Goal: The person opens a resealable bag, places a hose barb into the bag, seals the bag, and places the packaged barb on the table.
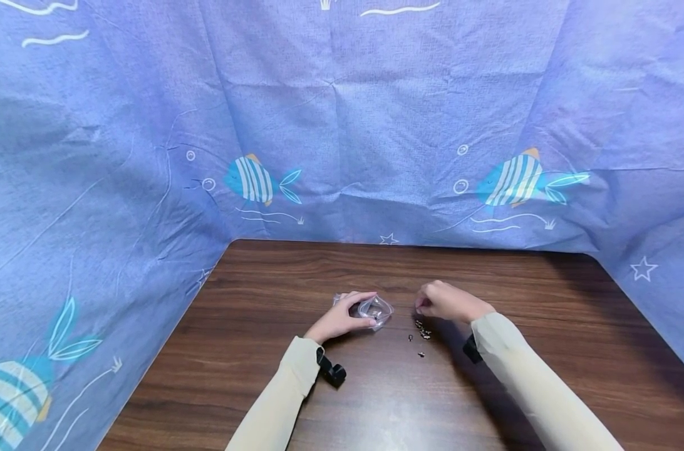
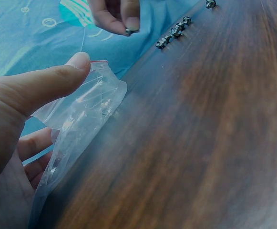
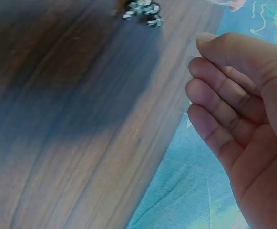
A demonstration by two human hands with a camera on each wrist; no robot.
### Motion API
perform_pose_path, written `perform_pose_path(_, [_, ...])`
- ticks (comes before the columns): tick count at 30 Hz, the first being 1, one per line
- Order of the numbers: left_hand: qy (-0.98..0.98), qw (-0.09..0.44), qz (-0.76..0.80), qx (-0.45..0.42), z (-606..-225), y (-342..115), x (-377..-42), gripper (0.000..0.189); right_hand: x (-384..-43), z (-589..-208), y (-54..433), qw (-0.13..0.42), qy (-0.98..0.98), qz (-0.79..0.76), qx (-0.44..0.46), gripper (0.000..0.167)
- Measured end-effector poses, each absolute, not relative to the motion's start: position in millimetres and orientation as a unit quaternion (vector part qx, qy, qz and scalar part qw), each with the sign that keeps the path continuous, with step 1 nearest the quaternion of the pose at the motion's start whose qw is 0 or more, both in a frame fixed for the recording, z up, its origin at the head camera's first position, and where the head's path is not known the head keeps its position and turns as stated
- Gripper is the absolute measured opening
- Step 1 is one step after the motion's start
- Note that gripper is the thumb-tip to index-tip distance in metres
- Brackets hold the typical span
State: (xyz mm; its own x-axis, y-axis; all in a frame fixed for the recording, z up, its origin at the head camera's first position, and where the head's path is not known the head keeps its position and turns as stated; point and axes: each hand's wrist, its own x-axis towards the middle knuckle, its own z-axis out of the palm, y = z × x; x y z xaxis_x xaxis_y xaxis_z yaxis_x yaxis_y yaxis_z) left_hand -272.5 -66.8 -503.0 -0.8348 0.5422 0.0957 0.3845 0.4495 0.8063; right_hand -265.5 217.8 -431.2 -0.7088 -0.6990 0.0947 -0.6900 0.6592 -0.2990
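My left hand (image 1: 342, 318) grips a clear zip-lock bag (image 1: 379, 311), its thumb and fingers spread around the mouth, which gapes toward the right. In the left wrist view the thumb presses the bag (image 2: 88, 102) near its red-lined edge. To the right of the bag, my right hand (image 1: 445, 300) is held above the table with fingers curled. Its thumb and fingertips pinch a small shiny metal piece (image 2: 131, 31), seen in the left wrist view. Just below that hand lies a loose cluster of similar small metal pieces (image 1: 423, 329).
Both arms reach over a dark wood-grain table (image 1: 263, 376). Two stray metal pieces lie nearer the front, one (image 1: 421, 354) below the cluster. A blue cloth (image 1: 387, 125) with fish prints hangs behind the table and along its sides.
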Motion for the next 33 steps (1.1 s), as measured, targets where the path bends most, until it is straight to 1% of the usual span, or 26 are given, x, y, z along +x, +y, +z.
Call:
perform_pose_path(7, [0.848, 0.083, 0.445, 0.274, -502, -66, -271, 0.064, -269, -422, 207, 0.018, 0.912, -0.156, -0.38, 0.004])
perform_pose_path(15, [0.851, 0.084, 0.44, 0.274, -499, -67, -271, 0.063, -272, -416, 191, -0.001, 0.905, -0.159, -0.394, 0.005])
perform_pose_path(21, [0.853, 0.082, 0.439, 0.271, -500, -68, -269, 0.062, -272, -411, 181, 0.008, 0.906, -0.157, -0.393, 0.005])
perform_pose_path(33, [0.852, 0.087, 0.44, 0.271, -498, -66, -268, 0.062, -273, -409, 165, 0.0, 0.903, -0.145, -0.403, 0.006])
